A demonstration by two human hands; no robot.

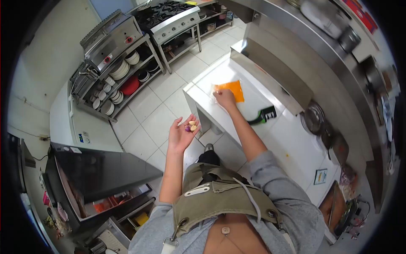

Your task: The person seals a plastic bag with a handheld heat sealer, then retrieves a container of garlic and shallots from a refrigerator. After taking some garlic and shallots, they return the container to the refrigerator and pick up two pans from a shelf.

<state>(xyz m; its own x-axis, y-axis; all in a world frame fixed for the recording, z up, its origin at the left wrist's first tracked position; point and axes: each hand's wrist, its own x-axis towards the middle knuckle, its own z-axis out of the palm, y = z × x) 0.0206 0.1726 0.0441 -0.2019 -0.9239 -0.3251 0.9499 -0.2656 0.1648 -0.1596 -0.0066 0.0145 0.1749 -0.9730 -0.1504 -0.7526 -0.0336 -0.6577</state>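
Observation:
My left hand (181, 134) is held palm up beside the white counter, its fingers slightly curled. In it lie a few pale garlic cloves (193, 123) and a small purple piece (187, 128), perhaps a shallot. My right hand (226, 98) reaches over the counter, fingers closed at the left side of a clear plastic bag with orange contents (237, 89). The bag lies flat; what exactly the fingertips pinch is hidden. Close to my right forearm rests a black and green tool (266, 115) that looks like a knife sharpener.
The white counter (292, 144) runs along my right, with a small blue-and-white packet (320, 176) on it. Pan lids (314, 118) lean by the wall. A stove (175, 25) and a rack of plates (119, 70) stand ahead. An open chest-like appliance (105, 178) is at left.

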